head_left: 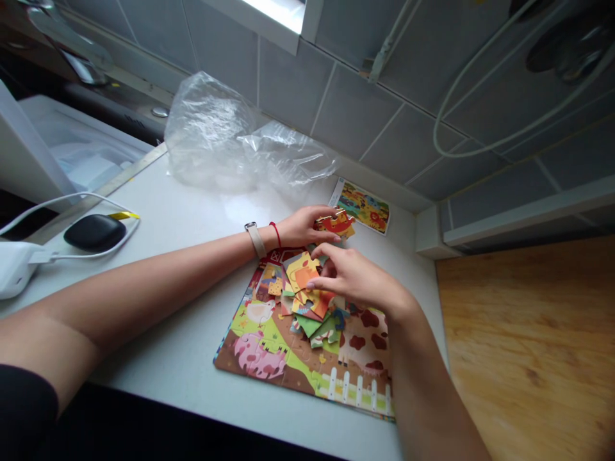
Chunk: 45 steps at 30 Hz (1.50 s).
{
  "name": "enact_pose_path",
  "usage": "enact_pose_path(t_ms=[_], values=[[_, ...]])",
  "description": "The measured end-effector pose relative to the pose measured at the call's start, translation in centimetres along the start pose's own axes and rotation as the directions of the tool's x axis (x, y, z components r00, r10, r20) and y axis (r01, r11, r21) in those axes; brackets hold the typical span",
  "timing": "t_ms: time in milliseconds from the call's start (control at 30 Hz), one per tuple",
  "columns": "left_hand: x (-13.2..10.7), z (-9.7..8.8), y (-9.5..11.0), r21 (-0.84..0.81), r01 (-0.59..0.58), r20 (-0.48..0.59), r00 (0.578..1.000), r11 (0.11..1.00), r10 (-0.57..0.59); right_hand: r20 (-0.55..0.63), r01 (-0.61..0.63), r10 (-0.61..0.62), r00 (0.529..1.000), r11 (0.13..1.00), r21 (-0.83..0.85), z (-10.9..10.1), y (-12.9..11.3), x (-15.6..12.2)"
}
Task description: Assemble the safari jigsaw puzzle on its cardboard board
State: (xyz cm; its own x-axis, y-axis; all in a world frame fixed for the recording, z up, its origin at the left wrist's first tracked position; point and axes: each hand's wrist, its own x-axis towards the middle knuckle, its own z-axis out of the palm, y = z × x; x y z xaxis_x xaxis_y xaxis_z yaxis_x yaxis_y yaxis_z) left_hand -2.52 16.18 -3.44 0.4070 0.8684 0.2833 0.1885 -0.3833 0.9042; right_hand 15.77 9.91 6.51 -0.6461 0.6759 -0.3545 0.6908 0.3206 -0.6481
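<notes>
My left hand [306,225], with a watch strap and red cord at its wrist, is closed round some red and yellow puzzle pieces [342,224] beyond the board. Just nearer to me, my right hand [358,276] pinches a yellow-and-orange puzzle piece [302,269] between thumb and fingers. That piece is over a loose pile of puzzle pieces [307,308], some green, some orange. Beneath the pile lies a farm picture puzzle board [283,358] showing a pig, a hen, a cow and a white fence. My right forearm covers its right edge.
A crumpled clear plastic bag [211,141] rests at the back of the white tabletop [177,339]. A small picture card [362,205] lies by the wall. Left are a black rounded device [95,232], a white charger [16,269] with a cable, and a faucet [79,61].
</notes>
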Motion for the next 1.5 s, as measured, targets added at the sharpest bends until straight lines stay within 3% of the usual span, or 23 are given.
enact_pose_path(t_ms=[100,200,333,367,500,700,900,1100,1333,1500], values=[[0.0,0.0,-0.2,-0.002,-0.008,0.002,1.000,1.000,0.008,-0.176,-0.081,0.070,0.982,0.995,-0.056,-1.0,-0.6,-1.3],[0.0,-0.2,0.0,0.006,-0.051,0.034,0.998,0.999,0.050,-0.362,-0.102,0.056,0.930,0.989,-0.109,-2.3,-0.3,-1.7],[-0.1,-0.5,0.6,0.004,-0.145,0.098,0.985,0.989,0.144,-0.666,-0.131,0.009,0.746,0.982,-0.135,-2.8,2.0,-0.5],[-0.1,-0.5,0.7,-0.001,-0.150,0.103,0.983,0.989,0.149,-0.683,-0.144,0.006,0.730,0.979,-0.145,-2.7,2.6,-0.1],[0.0,-0.5,0.7,-0.018,-0.149,0.086,0.985,0.989,0.150,-0.578,-0.201,0.115,0.808,0.976,-0.087,-1.9,4.3,0.9],[0.1,-0.4,0.4,-0.014,-0.133,0.044,0.990,0.991,0.133,-0.543,-0.196,0.194,0.817,0.979,0.055,-1.8,4.3,1.0],[0.0,-0.3,0.7,-0.045,-0.033,-0.013,0.999,0.998,0.033,-0.494,-0.153,0.198,0.847,0.980,0.130,-2.0,4.1,1.2],[0.1,-0.2,0.9,-0.078,-0.007,-0.057,0.998,0.997,0.003,-0.585,-0.034,0.119,0.802,0.987,0.154,-1.5,5.6,2.5],[-0.1,-0.2,0.6,0.050,-0.006,-0.023,1.000,0.999,0.007,-0.623,-0.002,0.201,0.756,0.952,0.305,-2.1,7.3,2.7],[-0.1,-0.1,0.7,0.024,0.008,-0.002,1.000,1.000,-0.008,-0.646,0.012,0.242,0.724,0.932,0.363,-2.2,7.1,2.7]])
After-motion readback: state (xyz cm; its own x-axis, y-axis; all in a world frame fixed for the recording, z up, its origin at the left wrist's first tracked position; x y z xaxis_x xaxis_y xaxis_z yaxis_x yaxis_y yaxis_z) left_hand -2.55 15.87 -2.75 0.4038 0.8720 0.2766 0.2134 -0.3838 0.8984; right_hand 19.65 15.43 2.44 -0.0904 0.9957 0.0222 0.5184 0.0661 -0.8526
